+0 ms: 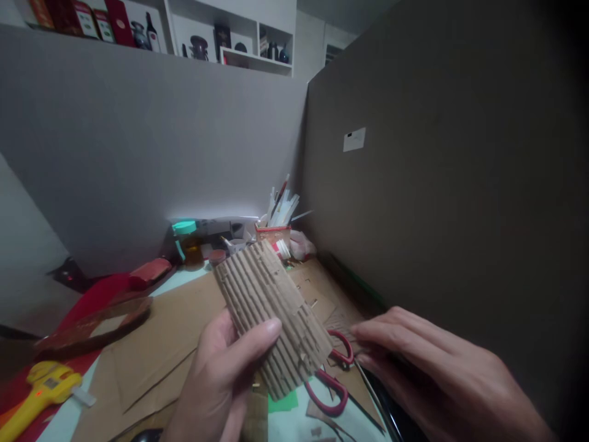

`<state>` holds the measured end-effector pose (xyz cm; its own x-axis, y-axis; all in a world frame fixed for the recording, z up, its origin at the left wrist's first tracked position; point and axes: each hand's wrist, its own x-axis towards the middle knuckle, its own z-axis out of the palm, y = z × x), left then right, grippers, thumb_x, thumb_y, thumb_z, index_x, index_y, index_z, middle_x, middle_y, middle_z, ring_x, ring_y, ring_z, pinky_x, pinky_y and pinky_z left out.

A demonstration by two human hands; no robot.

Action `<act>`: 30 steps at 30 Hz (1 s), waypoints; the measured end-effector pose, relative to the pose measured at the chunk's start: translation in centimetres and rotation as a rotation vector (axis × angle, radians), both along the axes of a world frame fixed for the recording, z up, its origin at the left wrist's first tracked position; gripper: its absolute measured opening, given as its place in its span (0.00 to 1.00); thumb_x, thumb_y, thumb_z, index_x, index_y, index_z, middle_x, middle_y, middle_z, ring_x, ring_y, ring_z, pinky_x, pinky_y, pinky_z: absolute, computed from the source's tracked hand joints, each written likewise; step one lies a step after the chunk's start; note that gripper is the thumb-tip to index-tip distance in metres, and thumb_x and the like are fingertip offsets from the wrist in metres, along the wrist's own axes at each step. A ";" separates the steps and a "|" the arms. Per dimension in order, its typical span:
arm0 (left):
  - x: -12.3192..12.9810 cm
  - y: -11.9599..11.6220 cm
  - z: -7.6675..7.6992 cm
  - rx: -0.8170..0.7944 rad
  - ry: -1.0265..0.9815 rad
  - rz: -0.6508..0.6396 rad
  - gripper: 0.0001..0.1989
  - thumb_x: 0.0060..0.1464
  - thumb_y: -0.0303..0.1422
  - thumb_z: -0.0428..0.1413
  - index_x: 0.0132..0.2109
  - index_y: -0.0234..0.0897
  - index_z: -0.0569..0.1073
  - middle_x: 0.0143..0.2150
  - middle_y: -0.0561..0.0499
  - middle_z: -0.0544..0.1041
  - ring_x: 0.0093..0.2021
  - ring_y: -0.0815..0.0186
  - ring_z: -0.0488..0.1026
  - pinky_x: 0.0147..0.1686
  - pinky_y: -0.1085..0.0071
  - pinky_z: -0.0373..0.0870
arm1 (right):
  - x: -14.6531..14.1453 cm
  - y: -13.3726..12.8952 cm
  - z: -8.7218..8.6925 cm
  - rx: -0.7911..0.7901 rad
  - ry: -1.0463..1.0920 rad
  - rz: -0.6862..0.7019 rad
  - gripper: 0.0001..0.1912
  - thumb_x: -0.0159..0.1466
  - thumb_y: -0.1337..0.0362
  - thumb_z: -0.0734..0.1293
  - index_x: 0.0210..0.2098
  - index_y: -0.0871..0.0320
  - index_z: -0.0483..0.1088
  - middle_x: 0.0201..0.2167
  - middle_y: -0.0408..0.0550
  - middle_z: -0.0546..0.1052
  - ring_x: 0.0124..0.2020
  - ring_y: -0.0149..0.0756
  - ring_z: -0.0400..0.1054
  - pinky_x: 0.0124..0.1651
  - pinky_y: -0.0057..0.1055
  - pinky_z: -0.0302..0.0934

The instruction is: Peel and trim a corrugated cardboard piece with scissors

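Note:
In my left hand (pixel 230 362) is a piece of corrugated cardboard (pixel 271 313), held tilted with its ridged side towards me. The thumb presses on its face and the other fingers are behind it. Over at the right, my right hand (pixel 427 362) is in the air, its fingers drawn together near the thumb in a loose pinch. Whatever may lie between those fingertips is too hidden to make out. Between the hands, red-handled scissors (pixel 332 399) lie on the table, their blades hidden behind the cardboard piece.
A yellow glue gun (pixel 43 390) lies at lower left. Larger flat cardboard (pixel 161 344) covers much of the table. At the back are a jar with a turquoise lid (pixel 186 236) and a holder (pixel 273 234) full of white sticks. Grey partitions (pixel 161 135) close off the back and right.

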<state>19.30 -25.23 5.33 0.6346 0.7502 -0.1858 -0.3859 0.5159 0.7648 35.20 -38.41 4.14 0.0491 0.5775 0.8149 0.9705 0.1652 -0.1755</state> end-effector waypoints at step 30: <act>0.4 1.7 -3.3 0.409 0.224 0.148 0.21 0.43 0.32 0.68 0.48 0.45 0.80 0.38 0.51 0.85 0.48 0.47 0.78 0.53 0.58 0.73 | -2.6 5.0 -0.9 -0.014 0.431 0.133 0.05 0.66 0.68 0.64 0.34 0.53 0.67 0.29 0.43 0.73 0.30 0.32 0.71 0.36 0.25 0.70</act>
